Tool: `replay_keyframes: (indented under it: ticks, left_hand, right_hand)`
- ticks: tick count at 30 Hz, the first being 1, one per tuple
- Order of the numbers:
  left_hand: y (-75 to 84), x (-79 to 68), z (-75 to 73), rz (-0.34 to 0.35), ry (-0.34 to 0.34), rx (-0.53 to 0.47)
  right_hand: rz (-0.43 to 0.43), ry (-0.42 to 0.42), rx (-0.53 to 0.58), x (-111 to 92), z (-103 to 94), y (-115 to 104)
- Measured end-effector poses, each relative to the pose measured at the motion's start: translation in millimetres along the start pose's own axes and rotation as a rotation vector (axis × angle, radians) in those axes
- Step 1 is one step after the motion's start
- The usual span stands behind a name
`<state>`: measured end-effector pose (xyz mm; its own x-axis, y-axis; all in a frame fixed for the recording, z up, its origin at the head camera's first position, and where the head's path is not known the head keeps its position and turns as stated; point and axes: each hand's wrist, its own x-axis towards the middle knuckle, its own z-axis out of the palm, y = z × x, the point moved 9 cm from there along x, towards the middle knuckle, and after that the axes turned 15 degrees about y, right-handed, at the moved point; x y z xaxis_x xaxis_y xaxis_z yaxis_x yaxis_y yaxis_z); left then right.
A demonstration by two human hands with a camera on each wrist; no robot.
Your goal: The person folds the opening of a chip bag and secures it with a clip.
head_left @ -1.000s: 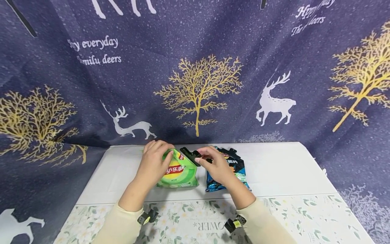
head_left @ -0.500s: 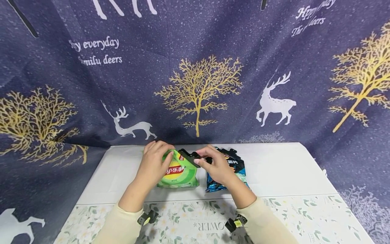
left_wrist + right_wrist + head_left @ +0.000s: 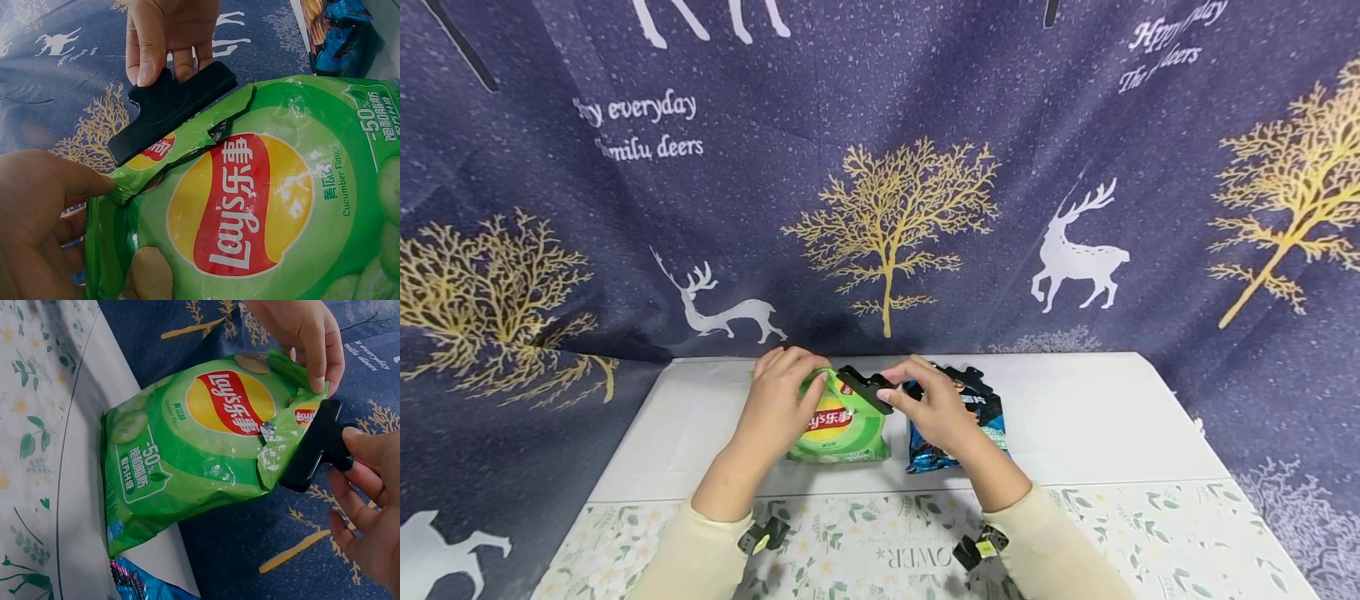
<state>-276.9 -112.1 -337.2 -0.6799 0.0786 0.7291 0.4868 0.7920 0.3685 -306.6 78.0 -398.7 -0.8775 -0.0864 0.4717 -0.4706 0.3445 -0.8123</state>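
Note:
A green Lay's chip bag (image 3: 850, 437) stands on the table, its top edge folded over at a slant. My left hand (image 3: 778, 400) pinches the bag's top corner, thumb and fingertips at the end of the fold in the left wrist view. With thumb and fingers my right hand (image 3: 934, 408) pinches the handles of a black bag clip (image 3: 178, 103). The clip's long bar lies along the folded edge (image 3: 290, 434) of the bag. In the right wrist view the clip's near end (image 3: 297, 478) reaches the far end of the fold.
Just right of the green bag lies a blue and black chip bag (image 3: 992, 421), partly behind my right hand, with another black clip (image 3: 972, 378) at its top. A dark blue cloth (image 3: 925, 250) printed with deer and trees hangs behind the white table (image 3: 1090, 417). A flowered sheet (image 3: 1120, 533) covers the front.
The black clip, in my right hand, has shifted slightly left and down along the fold of the green bag. My left hand stays at the bag's corner.

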Motion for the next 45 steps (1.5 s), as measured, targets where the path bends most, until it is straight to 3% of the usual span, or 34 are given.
replay_keyframes:
  ticks: [16,30,45]
  left_hand:
    - [-0.6,0.0,1.6,-0.009,-0.015,0.019]
    - [0.9,0.1,0.9,-0.011,-0.014,0.019]
    - [0.7,0.8,1.4,-0.003,0.0,0.027]
  right_hand:
    - [-0.032,-0.003,-0.045,0.5,7.7,0.4]
    - [-0.018,-0.009,0.015,-1.5,17.1,7.5]
    - [-0.022,-0.001,0.001,-1.2,17.8,7.1]
